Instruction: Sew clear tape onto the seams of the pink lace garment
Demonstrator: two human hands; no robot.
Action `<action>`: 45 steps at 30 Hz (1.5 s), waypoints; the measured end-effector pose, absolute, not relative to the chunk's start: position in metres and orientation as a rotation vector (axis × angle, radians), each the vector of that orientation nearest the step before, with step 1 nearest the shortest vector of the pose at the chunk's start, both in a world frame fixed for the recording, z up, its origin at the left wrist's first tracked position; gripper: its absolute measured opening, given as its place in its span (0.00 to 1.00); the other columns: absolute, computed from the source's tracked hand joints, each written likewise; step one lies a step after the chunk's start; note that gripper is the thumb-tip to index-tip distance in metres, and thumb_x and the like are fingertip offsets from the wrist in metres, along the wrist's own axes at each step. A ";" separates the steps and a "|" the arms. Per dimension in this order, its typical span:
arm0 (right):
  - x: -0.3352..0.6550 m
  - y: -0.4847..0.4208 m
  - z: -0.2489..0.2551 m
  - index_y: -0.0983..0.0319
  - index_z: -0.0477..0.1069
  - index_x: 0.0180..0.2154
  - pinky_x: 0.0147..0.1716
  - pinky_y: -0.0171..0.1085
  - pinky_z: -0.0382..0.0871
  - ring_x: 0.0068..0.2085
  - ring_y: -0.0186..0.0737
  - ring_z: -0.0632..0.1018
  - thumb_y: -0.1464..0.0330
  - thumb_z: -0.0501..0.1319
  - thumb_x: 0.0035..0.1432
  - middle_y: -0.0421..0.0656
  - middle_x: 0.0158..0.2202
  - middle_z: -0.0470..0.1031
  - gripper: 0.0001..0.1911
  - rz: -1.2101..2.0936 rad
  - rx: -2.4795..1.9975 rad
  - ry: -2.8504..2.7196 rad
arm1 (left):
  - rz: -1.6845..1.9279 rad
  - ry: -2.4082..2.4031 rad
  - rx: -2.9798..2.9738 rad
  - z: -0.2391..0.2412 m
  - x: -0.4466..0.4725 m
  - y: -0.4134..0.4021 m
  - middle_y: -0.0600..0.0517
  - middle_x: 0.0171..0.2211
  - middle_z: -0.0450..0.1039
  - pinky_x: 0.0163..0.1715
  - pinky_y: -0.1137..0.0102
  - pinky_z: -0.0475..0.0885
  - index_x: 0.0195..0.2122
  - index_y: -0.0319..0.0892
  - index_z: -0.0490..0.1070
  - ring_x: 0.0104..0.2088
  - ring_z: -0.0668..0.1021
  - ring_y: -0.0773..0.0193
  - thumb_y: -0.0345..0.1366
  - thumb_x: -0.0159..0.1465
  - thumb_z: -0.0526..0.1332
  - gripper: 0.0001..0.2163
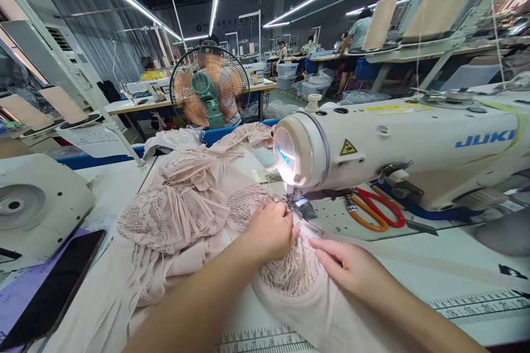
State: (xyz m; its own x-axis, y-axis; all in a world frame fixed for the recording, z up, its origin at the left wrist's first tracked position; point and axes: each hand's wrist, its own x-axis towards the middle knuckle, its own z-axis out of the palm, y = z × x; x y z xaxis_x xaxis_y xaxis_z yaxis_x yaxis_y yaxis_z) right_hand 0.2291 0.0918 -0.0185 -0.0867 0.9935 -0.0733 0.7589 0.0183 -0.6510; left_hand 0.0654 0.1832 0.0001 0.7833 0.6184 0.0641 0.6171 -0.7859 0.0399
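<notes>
A pale pink lace garment (290, 273) with cup-shaped lace parts lies under the head of a white JUKI sewing machine (351, 146), whose needle area is lit. My left hand (273, 229) is closed on the lace just in front of the presser foot, fingers curled under. To its right, my right hand (350, 265) pinches the garment's edge between thumb and forefinger; its other fingers are mostly hidden. Beside the left forearm rests a heap of similar lace pieces (174, 220) with loose straps.
Scissors (379, 212) with red and orange handles lie right of the needle. A printed ruler strip (265, 339) runs along the front edge. At left are a black phone (53, 292) and another machine's end (37, 209). A fan (209, 88) stands behind; people work farther back.
</notes>
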 end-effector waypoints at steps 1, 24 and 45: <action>0.229 0.092 -0.018 0.67 0.74 0.49 0.41 0.45 0.72 0.43 0.52 0.78 0.59 0.45 0.58 0.51 0.43 0.79 0.28 0.777 -1.793 -1.900 | 0.115 1.019 2.952 0.000 0.065 0.183 0.45 0.40 0.68 0.47 0.60 0.67 0.41 0.37 0.71 0.44 0.70 0.55 0.42 0.66 0.50 0.15; 0.228 0.101 -0.019 0.65 0.74 0.48 0.45 0.44 0.71 0.47 0.51 0.77 0.62 0.47 0.56 0.50 0.47 0.77 0.26 0.749 -1.783 -1.875 | 0.062 1.075 2.917 0.009 0.066 0.185 0.45 0.43 0.69 0.49 0.61 0.66 0.41 0.38 0.72 0.46 0.71 0.55 0.44 0.65 0.51 0.17; 0.226 0.113 -0.007 0.57 0.71 0.52 0.43 0.45 0.70 0.47 0.52 0.77 0.61 0.47 0.59 0.46 0.51 0.75 0.24 0.664 -1.923 -2.018 | 0.090 1.176 3.008 0.014 0.057 0.184 0.44 0.47 0.67 0.49 0.54 0.65 0.48 0.44 0.70 0.47 0.70 0.52 0.35 0.62 0.53 0.14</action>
State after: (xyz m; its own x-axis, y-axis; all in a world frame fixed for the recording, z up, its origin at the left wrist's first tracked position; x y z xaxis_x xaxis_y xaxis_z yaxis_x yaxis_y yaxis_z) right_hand 0.2261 0.1134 -0.0072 -0.0787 0.9905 -0.1131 0.8643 0.0112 -0.5029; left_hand 0.0570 0.1843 0.0144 0.7340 0.6739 0.0844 0.6789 -0.7316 -0.0624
